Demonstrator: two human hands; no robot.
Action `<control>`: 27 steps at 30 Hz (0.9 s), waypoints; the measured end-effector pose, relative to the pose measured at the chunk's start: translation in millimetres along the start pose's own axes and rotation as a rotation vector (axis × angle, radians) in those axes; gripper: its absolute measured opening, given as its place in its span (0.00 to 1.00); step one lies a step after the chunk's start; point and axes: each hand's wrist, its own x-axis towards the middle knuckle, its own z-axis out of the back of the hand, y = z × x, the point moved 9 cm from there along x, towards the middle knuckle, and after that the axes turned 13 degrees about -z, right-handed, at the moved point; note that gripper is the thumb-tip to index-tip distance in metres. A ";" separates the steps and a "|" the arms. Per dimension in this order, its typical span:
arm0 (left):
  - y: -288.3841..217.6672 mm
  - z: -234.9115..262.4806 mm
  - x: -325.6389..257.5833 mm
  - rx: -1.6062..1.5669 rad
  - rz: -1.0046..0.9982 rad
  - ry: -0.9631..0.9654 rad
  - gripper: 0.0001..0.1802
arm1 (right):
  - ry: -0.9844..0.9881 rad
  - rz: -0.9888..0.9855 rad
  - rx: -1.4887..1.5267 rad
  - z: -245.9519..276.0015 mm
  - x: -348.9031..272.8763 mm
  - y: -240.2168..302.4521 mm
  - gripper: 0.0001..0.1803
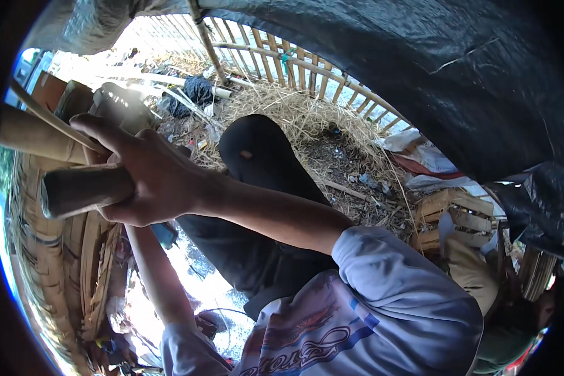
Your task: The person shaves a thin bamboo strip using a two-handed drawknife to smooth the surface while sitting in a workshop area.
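My right hand (156,178) is closed around a thick, worn piece of wood (84,190), a handle or short stick, whose blunt end juts out to the left. One finger of that hand stretches out above the wood, beside a thin bamboo strip (50,119). A thick tan pole (37,139), which looks like bamboo, lies just behind. My left forearm (160,276) rises from below and passes behind my right hand. My left hand is hidden there, so its grip does not show.
Upright bamboo slats (75,269) stand close on the left. Dry straw (307,119) and litter cover the ground ahead, before a bamboo fence (307,69). A black plastic sheet (445,69) hangs at upper right. To the right sits a slatted wooden crate (454,216). My bent knee (257,141) is in the middle.
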 end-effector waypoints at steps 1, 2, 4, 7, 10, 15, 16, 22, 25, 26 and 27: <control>8.6 -18.0 -1.3 -0.012 -0.002 0.066 0.15 | -0.047 -0.079 0.059 9.8 2.3 -11.1 0.46; 13.9 -32.1 -2.7 -0.021 -0.008 0.124 0.15 | -0.088 -0.163 0.126 16.7 1.0 -21.2 0.47; 21.9 -52.7 -7.8 -0.034 -0.017 0.216 0.17 | -0.233 -0.108 0.193 34.9 -6.7 -24.3 0.43; 30.1 -75.5 -19.0 -0.066 -0.038 0.310 0.21 | -0.256 -0.112 0.234 50.7 -15.3 -33.7 0.29; 33.1 -85.1 -26.2 -0.086 -0.051 0.364 0.25 | -0.175 -0.236 0.413 48.0 -18.6 -33.4 0.15; 25.5 -89.6 -40.2 -0.112 -0.098 0.411 0.31 | -0.203 -0.368 0.549 48.1 -18.9 -37.1 0.08; 23.3 -87.8 -43.0 -0.114 -0.106 0.413 0.33 | -0.223 -0.285 0.408 51.7 -17.0 -26.5 0.07; -0.3 -62.0 -57.4 -0.114 -0.147 0.357 0.42 | -0.249 -0.317 0.236 40.8 -21.5 -1.6 0.10; -3.4 -49.1 -76.6 -0.136 -0.144 0.331 0.46 | -0.417 -0.043 -0.051 46.0 -24.8 25.6 0.10; -2.4 -40.2 -86.5 -0.140 -0.139 0.326 0.48 | -0.389 -0.043 -0.070 38.6 -21.4 29.2 0.12; 15.0 -30.1 -100.4 -0.250 -0.036 0.346 0.56 | -0.367 -0.043 -0.094 33.9 -18.8 31.8 0.14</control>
